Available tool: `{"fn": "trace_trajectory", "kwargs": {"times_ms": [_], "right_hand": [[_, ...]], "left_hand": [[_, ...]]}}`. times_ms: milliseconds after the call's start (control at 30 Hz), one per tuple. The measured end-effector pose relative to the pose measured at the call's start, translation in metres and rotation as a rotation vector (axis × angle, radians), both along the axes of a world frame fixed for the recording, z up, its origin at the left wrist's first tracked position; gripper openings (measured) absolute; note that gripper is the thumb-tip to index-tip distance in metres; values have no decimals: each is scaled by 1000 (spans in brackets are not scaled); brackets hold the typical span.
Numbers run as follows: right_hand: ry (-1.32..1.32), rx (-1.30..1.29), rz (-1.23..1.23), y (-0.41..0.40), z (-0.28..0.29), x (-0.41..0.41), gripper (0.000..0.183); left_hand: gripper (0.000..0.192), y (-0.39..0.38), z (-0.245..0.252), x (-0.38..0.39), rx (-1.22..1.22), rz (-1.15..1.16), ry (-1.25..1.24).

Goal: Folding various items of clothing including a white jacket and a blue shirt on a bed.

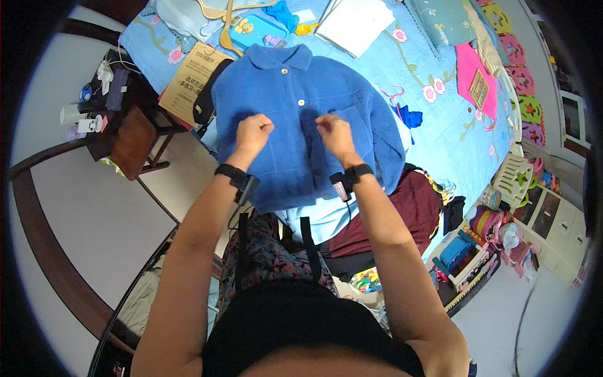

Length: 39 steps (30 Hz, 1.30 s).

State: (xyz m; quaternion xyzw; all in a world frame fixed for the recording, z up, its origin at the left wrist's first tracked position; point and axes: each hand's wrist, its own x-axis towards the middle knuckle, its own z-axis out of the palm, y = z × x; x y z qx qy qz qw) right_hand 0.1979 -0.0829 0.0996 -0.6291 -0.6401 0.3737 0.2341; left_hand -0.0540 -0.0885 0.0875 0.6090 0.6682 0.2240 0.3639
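A blue fleece jacket (pixel 282 99) lies spread out before me, front side up, with its collar (pixel 280 57) pointing away from me. Gold-coloured buttons run down its front opening, which parts toward the hem. Over the wearer's-right panel hovers my left hand (pixel 252 136), fingers curled and fingertips together. My right hand (pixel 337 135) is above the other panel, near the chest pocket (pixel 351 118), curled in the same way. Dark shadows fall on the cloth beyond both hands. I see nothing held in either one. Dark straps with small devices circle both wrists.
Under the jacket is a blue flowered bedspread (pixel 452 165). Clothes hangers (pixel 228 28), a blue tray (pixel 252 24) and white papers (pixel 355 23) lie beyond the collar. A printed book (pixel 195 70) is at left. A maroon garment (pixel 400 217) lies at right. A brown chair (pixel 134 141) stands beside the bed.
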Motion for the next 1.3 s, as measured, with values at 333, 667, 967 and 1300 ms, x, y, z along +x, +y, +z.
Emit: {"fn": "trace_trajectory", "kwargs": {"times_ms": [333, 667, 967, 1300], "right_hand": [[-37, 149, -99, 45, -97, -39, 28], [72, -196, -317, 62, -110, -66, 15], [616, -511, -485, 66, -127, -47, 10], [972, -825, -499, 69, -94, -43, 14]], "left_hand": [[17, 56, -58, 71, 397, -296, 240], [10, 88, -65, 28, 364, -729, 407], [9, 94, -47, 45, 267, -593, 165], [24, 111, -52, 31, 142, -683, 144]]}}
